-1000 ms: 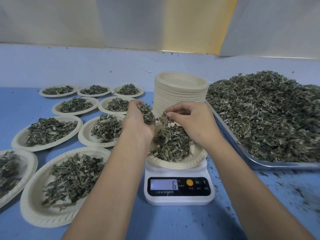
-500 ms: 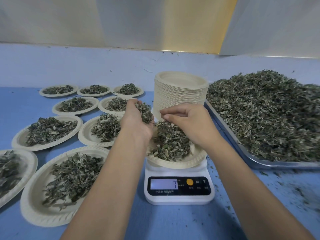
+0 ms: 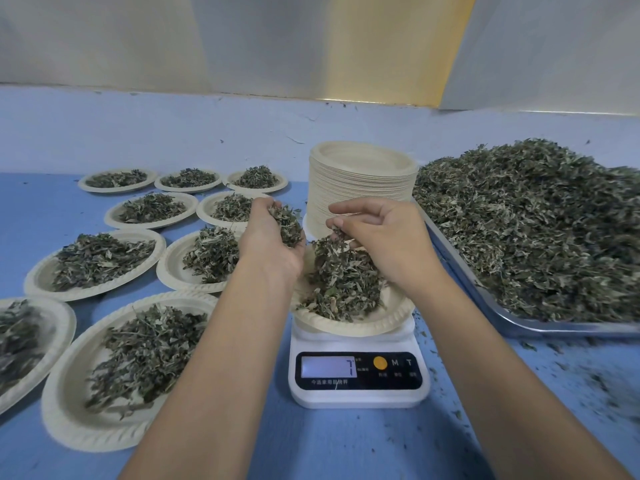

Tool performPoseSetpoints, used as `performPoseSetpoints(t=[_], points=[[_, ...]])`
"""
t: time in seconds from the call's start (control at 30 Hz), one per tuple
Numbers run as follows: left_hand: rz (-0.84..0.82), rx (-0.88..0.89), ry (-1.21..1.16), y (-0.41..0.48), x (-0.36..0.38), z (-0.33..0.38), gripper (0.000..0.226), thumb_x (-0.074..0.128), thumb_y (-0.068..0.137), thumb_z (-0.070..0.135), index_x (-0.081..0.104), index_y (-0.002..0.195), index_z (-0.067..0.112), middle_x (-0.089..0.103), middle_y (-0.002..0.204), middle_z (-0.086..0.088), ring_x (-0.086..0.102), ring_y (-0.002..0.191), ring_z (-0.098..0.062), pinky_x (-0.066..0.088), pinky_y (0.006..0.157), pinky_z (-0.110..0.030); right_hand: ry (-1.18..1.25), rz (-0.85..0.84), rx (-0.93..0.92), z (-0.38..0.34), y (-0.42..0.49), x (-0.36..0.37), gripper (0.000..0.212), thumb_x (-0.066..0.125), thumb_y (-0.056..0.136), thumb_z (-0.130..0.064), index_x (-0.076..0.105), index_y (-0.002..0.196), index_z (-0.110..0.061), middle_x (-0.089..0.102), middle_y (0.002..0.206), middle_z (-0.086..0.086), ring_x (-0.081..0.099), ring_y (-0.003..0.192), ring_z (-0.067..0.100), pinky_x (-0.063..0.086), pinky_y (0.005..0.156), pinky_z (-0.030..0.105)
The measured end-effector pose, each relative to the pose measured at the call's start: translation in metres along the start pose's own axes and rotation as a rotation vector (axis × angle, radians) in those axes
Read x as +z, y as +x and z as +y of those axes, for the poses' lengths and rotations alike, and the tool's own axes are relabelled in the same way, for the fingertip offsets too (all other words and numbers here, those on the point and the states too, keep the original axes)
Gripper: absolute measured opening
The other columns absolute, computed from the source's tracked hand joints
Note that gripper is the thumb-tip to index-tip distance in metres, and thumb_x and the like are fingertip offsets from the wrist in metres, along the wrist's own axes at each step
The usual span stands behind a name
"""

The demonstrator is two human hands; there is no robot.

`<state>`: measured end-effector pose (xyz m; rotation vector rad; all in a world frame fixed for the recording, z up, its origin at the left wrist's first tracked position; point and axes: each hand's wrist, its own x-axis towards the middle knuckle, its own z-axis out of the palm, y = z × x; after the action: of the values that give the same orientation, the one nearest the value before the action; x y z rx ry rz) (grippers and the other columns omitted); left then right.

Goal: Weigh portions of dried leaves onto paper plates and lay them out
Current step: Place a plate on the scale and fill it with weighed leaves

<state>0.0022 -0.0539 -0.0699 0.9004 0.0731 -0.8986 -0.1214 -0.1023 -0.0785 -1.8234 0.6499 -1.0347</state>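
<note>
On the blue desk (image 3: 311, 445), a metal tray (image 3: 561, 330) at 3 o'clock holds heaped dried leaves (image 3: 536, 230). Filled plates (image 3: 55, 403) spread from 8 to 11; an empty stack (image 3: 360, 188) at 12. The plate (image 3: 360, 325) on the scale (image 3: 358, 396), centre, holds leaves. Left grip (image 3: 270, 244) cups leaves; right grip (image 3: 381, 237) pinches some above it.

blue tabletop (image 3: 329, 445) under my work | pale blue upstand (image 3: 173, 133) behind it | grey wall panels (image 3: 138, 39) facing me | yellow strip (image 3: 415, 46) between the panels
</note>
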Motion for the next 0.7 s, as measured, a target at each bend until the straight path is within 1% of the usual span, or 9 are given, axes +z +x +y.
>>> performPoseSetpoints(t=[0.1,0.23,0.4,0.5,0.57,0.7], points=[[-0.009,0.004,-0.005,0.001,-0.001,0.001,0.014,0.054,0.091,0.025,0.051,0.082,0.014,0.052,0.079,-0.001,0.044,0.064,-0.013,0.039,0.053,-0.026,0.066,0.016,0.004,-0.002,-0.001,0.001,0.017,0.068,0.085,-0.007,0.071,0.084,-0.024,0.075,0.079,0.005,0.070,0.076,0.013,0.049,0.061,0.015],[-0.012,0.012,0.001,0.001,-0.001,0.001,0.014,0.053,0.091,0.024,0.051,0.081,0.014,0.052,0.079,-0.001,0.043,0.064,-0.014,0.039,0.053,-0.026,0.109,0.042,-0.001,-0.004,-0.001,0.002,0.018,0.067,0.085,-0.006,0.070,0.083,-0.023,0.075,0.081,0.007,0.070,0.074,0.013,0.050,0.061,0.016],[-0.012,0.011,0.016,0.000,0.000,-0.001,0.019,0.053,0.090,0.024,0.049,0.074,0.016,0.050,0.073,0.001,0.044,0.058,-0.014,0.038,0.042,-0.019,0.154,0.064,-0.003,-0.005,-0.001,0.001,0.015,0.068,0.084,-0.004,0.071,0.084,-0.019,0.075,0.082,0.007,0.070,0.076,0.013,0.051,0.062,0.014],[-0.024,0.002,-0.009,-0.002,0.000,-0.002,0.021,0.052,0.091,0.023,0.047,0.071,0.016,0.048,0.070,0.001,0.042,0.057,-0.014,0.041,0.035,-0.015,0.206,0.070,0.001,-0.006,0.000,0.000,0.014,0.066,0.085,-0.001,0.070,0.085,-0.015,0.074,0.081,0.006,0.069,0.073,0.010,0.050,0.061,0.014],[-0.036,-0.003,-0.014,-0.003,0.001,-0.002,0.022,0.050,0.091,0.022,0.046,0.070,0.016,0.048,0.069,0.001,0.042,0.055,-0.014,0.042,0.036,-0.014,0.265,0.077,0.012,-0.008,0.000,0.000,0.014,0.064,0.086,0.000,0.069,0.085,-0.013,0.074,0.080,0.003,0.069,0.070,0.008,0.050,0.060,0.013],[-0.050,-0.012,-0.020,-0.004,0.003,-0.005,0.022,0.049,0.091,0.022,0.046,0.070,0.016,0.050,0.063,0.003,0.043,0.050,-0.011,0.037,0.044,-0.020,0.416,0.081,0.040,-0.012,0.000,0.000,0.015,0.061,0.088,0.004,0.067,0.087,-0.009,0.073,0.080,0.004,0.068,0.067,0.009,0.051,0.061,0.013]])
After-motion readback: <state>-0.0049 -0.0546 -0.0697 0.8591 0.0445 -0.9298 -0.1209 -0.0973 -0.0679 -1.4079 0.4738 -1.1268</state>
